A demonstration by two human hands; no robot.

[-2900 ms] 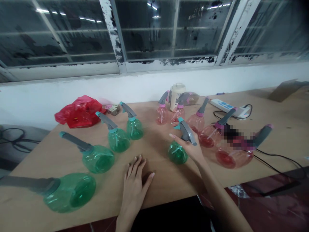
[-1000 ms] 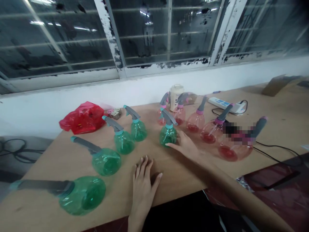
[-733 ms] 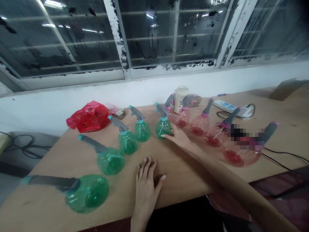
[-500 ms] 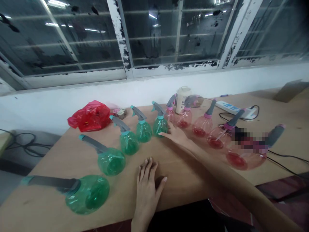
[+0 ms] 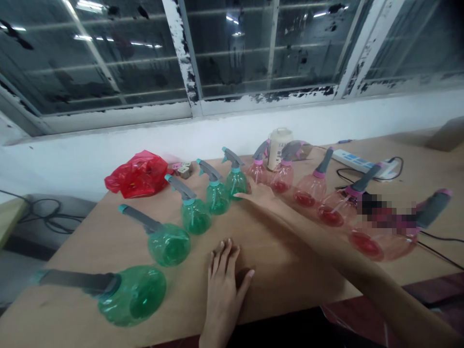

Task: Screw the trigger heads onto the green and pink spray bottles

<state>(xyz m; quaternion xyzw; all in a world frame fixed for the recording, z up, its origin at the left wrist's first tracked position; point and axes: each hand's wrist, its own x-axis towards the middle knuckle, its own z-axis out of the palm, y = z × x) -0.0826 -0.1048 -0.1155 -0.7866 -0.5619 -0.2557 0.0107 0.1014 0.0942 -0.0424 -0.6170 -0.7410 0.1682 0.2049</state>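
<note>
Holding the green spray bottle (image 5: pixel 235 181) low on its round body, the right hand (image 5: pixel 259 197) seems to be closed around it, thumb in front, at the far end of a row of 5 green bottles. If this hand pushed a little too much to the left, I think the neighbouring green bottle (image 5: pixel 218 200) could be knocked, because the 2 bodies stand so near. The grip is low while the grey spray head (image 5: pixel 232 157) sits high, so a quick push may tip the bottle. On the other side, the farthest pink bottle (image 5: pixel 256 169) is close to the knuckles, and a careless pulling back of the right forearm (image 5: pixel 326 245) could brush the row of 5 pink bottles. The left hand (image 5: pixel 224 280) lies flat on the table (image 5: pixel 275 273), fingers a little spread, gripping nothing; it brings no danger, in my opinion. Most fingers of the right hand are behind the bottle, so I cannot tell how firm the hold is, nor whether the 2 green bottles touch. Further out, the lettering on the cream-coloured container (image 5: pixel 278 145) is partly covered, and a patch of squares hides part of the nearest pink bottle (image 5: pixel 400 247). At the right edge, 1 brown object (image 5: pixel 448 134) is cut off, and I cannot name it.
</note>
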